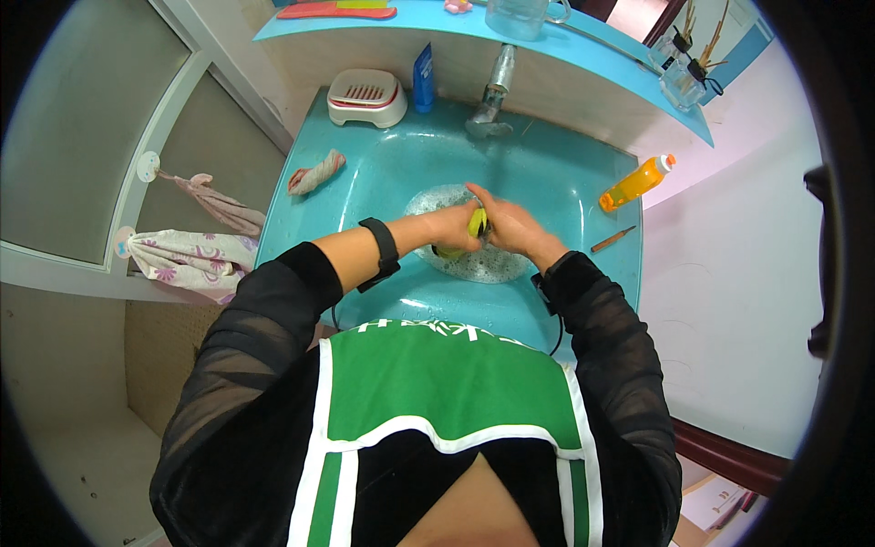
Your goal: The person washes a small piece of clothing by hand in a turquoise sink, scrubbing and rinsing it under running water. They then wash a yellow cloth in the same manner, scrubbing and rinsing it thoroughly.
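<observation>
Before me is a turquoise washbasin (403, 154) with foamy, soapy water (495, 268) at its bottom. My left hand (452, 227) grips a wet yellow-green and dark cloth item (478, 223) just above the suds. Against the item's other side is my right hand (514, 224), its fingers around it and its thumb raised. Part of the item hangs below my left hand at the water. Its exact kind is hidden by my fingers.
A rolled cloth (316, 173) and soap box (367, 98) lie left; a blue tube (424, 80) stands behind. The metal faucet (490, 109) is at the back. An orange bottle (637, 183) and small wooden-handled tool (613, 239) lie right. A turquoise shelf (437, 26) overhangs.
</observation>
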### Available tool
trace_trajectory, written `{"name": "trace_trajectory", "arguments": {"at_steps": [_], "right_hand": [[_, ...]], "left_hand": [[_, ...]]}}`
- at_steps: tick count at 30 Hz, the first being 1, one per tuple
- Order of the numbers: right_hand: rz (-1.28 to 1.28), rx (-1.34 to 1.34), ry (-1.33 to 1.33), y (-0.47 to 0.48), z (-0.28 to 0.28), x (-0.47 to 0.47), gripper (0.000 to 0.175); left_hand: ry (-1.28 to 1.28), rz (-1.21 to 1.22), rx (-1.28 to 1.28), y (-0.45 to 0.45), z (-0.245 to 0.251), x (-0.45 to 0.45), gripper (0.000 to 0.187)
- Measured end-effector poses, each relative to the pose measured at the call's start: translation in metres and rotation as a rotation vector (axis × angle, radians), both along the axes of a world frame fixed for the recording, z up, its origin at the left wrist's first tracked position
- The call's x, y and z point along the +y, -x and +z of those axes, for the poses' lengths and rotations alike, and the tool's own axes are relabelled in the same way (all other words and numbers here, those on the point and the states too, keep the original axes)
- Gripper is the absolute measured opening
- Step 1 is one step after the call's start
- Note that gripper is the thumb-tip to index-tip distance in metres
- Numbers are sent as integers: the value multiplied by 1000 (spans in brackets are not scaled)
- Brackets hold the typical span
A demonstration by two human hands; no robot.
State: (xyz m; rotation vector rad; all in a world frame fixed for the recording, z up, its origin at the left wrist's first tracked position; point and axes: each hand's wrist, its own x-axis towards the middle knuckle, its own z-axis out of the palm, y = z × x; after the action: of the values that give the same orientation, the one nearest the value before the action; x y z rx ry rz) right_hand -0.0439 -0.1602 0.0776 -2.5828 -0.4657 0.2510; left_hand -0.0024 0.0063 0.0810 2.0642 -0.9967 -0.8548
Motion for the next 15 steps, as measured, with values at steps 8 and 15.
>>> {"name": "trace_trajectory", "arguments": {"at_steps": [8, 15], "right_hand": [[-356, 719, -608, -1, -19, -5, 40], [-307, 977, -1083, 6, 4, -14, 48]], "left_hand": [[-12, -96, -886, 6, 2, -2, 64], [10, -71, -957, 11, 7, 7, 67]]}}
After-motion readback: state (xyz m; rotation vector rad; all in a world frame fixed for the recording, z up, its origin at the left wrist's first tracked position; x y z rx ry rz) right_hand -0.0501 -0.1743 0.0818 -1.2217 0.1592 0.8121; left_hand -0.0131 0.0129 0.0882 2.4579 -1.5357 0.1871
